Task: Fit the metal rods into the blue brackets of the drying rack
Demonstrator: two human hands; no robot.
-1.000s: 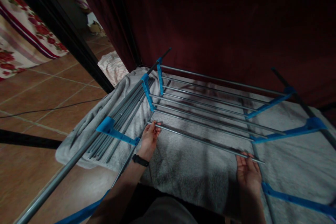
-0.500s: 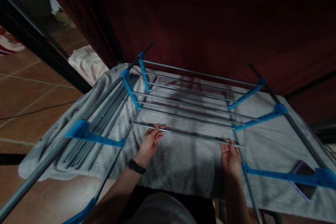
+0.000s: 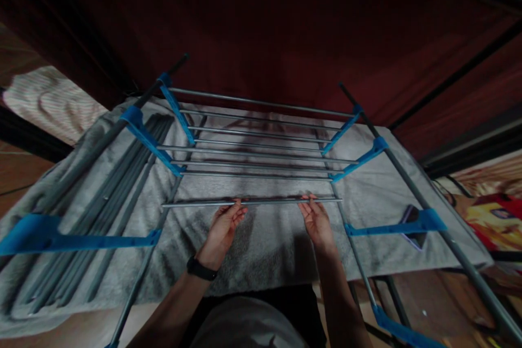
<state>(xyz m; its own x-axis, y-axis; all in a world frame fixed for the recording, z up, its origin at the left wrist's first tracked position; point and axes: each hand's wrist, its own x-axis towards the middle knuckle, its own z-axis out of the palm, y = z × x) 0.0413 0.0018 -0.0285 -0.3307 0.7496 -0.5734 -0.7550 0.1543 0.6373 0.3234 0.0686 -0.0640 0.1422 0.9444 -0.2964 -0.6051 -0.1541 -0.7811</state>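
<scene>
A thin grey metal rod [image 3: 269, 202] runs crosswise in front of me, held at both sides. My left hand [image 3: 226, 220], with a dark band on its wrist, pinches it left of the middle. Toward its right end the fingers of my right hand [image 3: 316, 217] are closed on it. Beyond my hands stands a rack of grey tubes, with several crossbars [image 3: 261, 164] set between blue plastic brackets [image 3: 149, 141]. Nearer brackets on the left [image 3: 81, 240] and right [image 3: 391, 228] have no rod between them. The held rod's ends overlap the rack's inner side tubes in view.
Several loose grey tubes [image 3: 101, 212] lie on the grey blanket [image 3: 261, 261] at the left. A phone [image 3: 414, 228] rests partly behind the right bracket. A dark red curtain [image 3: 261, 27] hangs behind. A colourful cloth [image 3: 497, 220] is at the far right.
My view has turned to the right. My right hand has come closer to my left along the rod, and the rod now lies more level across the view.
</scene>
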